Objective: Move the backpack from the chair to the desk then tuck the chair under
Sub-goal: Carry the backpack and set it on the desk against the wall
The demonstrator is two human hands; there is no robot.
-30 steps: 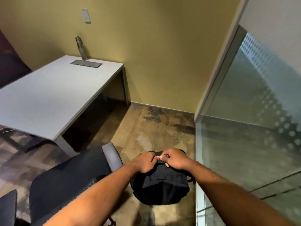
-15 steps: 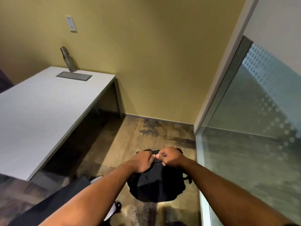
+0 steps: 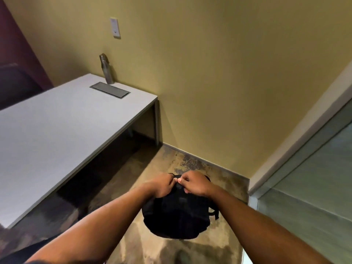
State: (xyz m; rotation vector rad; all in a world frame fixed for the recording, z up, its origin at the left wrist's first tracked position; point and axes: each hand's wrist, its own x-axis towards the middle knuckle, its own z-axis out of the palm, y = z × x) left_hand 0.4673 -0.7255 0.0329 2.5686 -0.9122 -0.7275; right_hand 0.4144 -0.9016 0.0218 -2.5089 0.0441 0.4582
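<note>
1. Here, both hands are closed at the top of the black backpack: the left hand and the right hand sit knuckle to knuckle, fingers curled tight around what looks like its top handle (the handle itself is mostly hidden under them).
2. The backpack hangs from that grip above the floor, clear of any surface, in front of the person and to the right of the desk.
3. Its long axis runs roughly vertical, top end up at the hands and rounded bottom pointing down; a strap sticks out on its right side.
4. The relation that matters: the desk top lies up and to the left of the hands, its near edge well apart from the bag, so the bag probably has to be raised and swung left to clear that edge.
5. The left hand is the nearer one to the desk, though both share the load equally.
6. The far desk corner holds a metal bottle beside a grey cable hatch; the nearer expanse looks free for landing.
7. The chair is barely in view, if at all (a dark shape at the lower left may be it).
</note>
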